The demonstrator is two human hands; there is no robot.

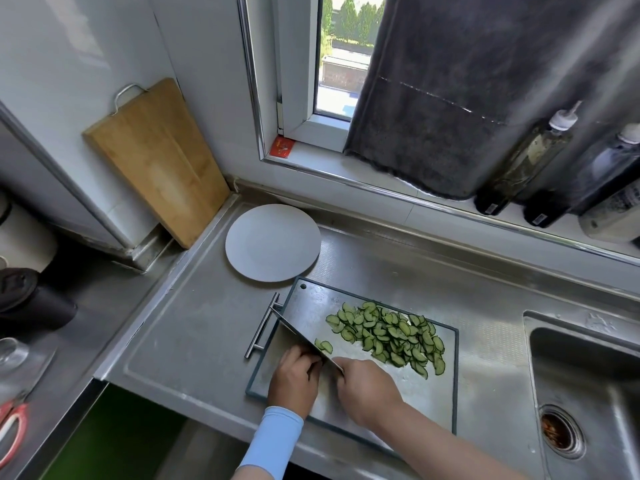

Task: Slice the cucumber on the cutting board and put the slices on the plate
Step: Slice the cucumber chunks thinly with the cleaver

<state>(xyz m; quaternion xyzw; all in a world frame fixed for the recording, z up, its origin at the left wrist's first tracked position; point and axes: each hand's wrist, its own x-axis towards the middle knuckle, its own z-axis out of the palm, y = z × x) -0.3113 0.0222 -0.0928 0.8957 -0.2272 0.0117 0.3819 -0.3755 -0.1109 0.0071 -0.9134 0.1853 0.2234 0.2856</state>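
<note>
A steel cutting board (436,393) with a dark rim lies on the counter. A heap of thin green cucumber slices (391,336) covers its far right part, and two loose slices (323,345) lie beside the knife blade. My right hand (367,388) grips the handle of a broad knife (294,332), whose blade slants away to the far left. My left hand (294,379), in a light blue sleeve, sits right against the blade's left side with bent fingers; what lies under them is hidden. The white plate (272,242) stands empty behind the board.
A sink (585,393) with a drain opens to the right. A wooden board (156,161) leans in the back-left corner. Bottles (526,164) stand on the window sill. A steel bar handle (261,327) lies left of the board. Red-handled scissors (12,427) lie far left.
</note>
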